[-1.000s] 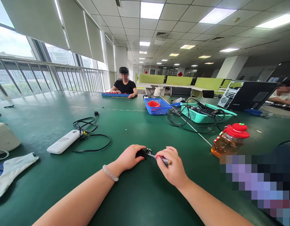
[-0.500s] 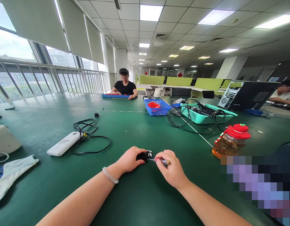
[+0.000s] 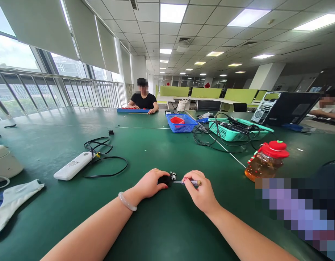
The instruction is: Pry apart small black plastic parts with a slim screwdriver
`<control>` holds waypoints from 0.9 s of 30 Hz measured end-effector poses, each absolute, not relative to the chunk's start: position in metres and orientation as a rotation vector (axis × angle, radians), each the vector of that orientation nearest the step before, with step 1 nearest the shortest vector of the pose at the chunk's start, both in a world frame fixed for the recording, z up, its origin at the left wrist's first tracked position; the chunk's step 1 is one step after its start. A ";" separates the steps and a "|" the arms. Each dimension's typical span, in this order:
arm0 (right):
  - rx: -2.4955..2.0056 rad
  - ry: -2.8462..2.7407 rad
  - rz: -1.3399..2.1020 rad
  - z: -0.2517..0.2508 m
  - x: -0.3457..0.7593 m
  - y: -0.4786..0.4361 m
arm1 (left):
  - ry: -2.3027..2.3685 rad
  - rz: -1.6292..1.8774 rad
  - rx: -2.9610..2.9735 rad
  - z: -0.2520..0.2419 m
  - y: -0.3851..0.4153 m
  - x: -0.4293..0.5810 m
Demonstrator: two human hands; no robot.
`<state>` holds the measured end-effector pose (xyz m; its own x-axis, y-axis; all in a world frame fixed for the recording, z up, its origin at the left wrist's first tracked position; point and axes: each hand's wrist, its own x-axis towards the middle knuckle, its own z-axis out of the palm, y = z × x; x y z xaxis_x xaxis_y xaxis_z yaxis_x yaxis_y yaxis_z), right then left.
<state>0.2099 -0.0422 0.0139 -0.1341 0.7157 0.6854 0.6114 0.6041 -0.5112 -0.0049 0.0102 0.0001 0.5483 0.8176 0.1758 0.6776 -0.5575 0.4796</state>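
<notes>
My left hand (image 3: 149,184), a pale bangle (image 3: 127,202) at its wrist, is closed around a small black part (image 3: 164,180) on the green table. The fingers cover much of that part, so its kind is unclear. Black-and-white pieces (image 3: 173,176) show at its far right side. My right hand (image 3: 201,194) pinches a slim screwdriver (image 3: 196,183) with a see-through handle and a brass-coloured end. Its thin metal shaft points left toward the black part, lying almost level. Whether the tip touches the part is too small to tell.
A white power bank (image 3: 75,166) with a black cable lies to the left, near a cloth (image 3: 17,203). To the right stands a red-lidded jar (image 3: 266,163). A blue basket (image 3: 181,127) and a green basket (image 3: 232,135) of cables sit farther back. A person (image 3: 143,99) sits across.
My right hand has moved slightly right with the screwdriver, and more of the shaft shows between the hands. My left hand stays on the black part.
</notes>
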 end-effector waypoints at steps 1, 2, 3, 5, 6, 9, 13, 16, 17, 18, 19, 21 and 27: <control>-1.085 -1.833 0.140 0.014 0.210 -0.042 | 1.228 0.544 2.432 0.000 0.010 -0.005; -1.095 -1.843 0.156 0.013 0.210 -0.042 | 1.231 0.539 2.434 0.000 0.010 -0.005; -1.103 -1.856 0.176 0.013 0.210 -0.041 | 1.234 0.534 2.434 0.001 0.010 -0.004; -1.118 -1.877 0.209 0.013 0.209 -0.041 | 1.244 0.524 2.432 0.002 0.009 -0.004; -1.126 -1.887 0.219 0.013 0.209 -0.041 | 1.248 0.523 2.430 0.003 0.009 -0.004; -1.124 -1.928 0.215 0.014 0.207 -0.042 | 1.241 0.531 2.432 0.004 0.008 -0.004; -1.027 -1.950 0.175 0.014 0.206 -0.043 | 1.213 0.546 2.446 0.004 0.007 -0.005; -1.002 -1.914 0.192 0.014 0.207 -0.044 | 1.207 0.544 2.445 0.003 0.007 -0.005; -1.014 -1.909 0.213 0.014 0.208 -0.044 | 1.209 0.539 2.442 0.003 0.007 -0.005; -1.034 -1.906 0.238 0.014 0.208 -0.043 | 1.212 0.533 2.440 0.004 0.007 -0.005; -1.057 -1.905 0.266 0.014 0.208 -0.043 | 1.215 0.528 2.437 0.004 0.007 -0.004; -1.100 -1.901 0.322 0.014 0.208 -0.043 | 1.219 0.520 2.435 0.004 0.008 -0.004; -1.164 -1.810 0.388 0.014 0.209 -0.043 | 1.226 0.505 2.423 0.004 0.008 -0.004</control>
<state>0.2091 -0.0429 0.0142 -0.1306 0.8402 0.5263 0.5503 0.5030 -0.6665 -0.0037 0.0075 0.0040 0.5554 0.8188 0.1453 0.6833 -0.5489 0.4814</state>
